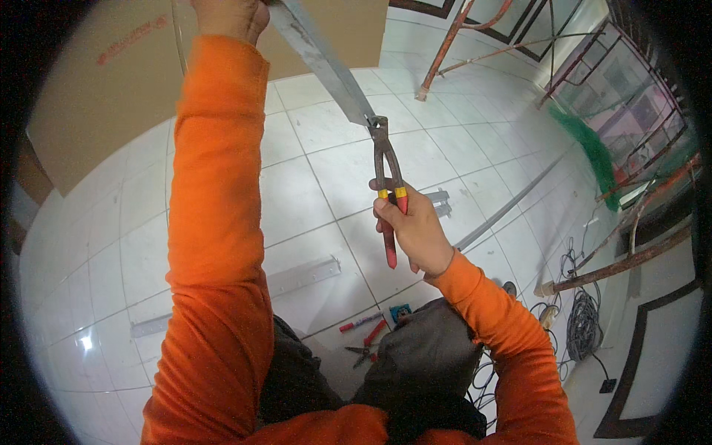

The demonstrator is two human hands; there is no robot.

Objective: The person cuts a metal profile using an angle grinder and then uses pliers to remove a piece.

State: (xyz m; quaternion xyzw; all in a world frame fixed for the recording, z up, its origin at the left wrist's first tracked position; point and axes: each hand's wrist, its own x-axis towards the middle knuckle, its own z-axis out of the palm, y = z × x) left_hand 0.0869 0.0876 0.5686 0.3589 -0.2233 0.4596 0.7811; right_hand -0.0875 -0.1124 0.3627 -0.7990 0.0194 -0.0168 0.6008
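Observation:
My right hand (415, 230) is closed around the handles of a pair of end-cutting pincers (386, 159), with red grips and yellow bands. Their dark jaws meet the lower corner of a grey sheet-metal strip (322, 63), which slants down from the upper left. At the top edge of the view, my left hand (233, 16) is closed on the strip's upper end; its fingers are partly cut off by the frame. Both arms are in orange sleeves, the left stretched far forward. Behind my right hand a short grey metal piece (441, 203) lies on the floor.
On the white tiles lie a perforated metal strip (304, 276), a long metal length (512, 204), red-handled pliers (362, 354), a marker (360, 322) and a small blue packet (400, 312). Cardboard (111, 81) stands left; rusty scaffolding (445, 48), green netting (593, 152) and coiled cable (584, 326) are right.

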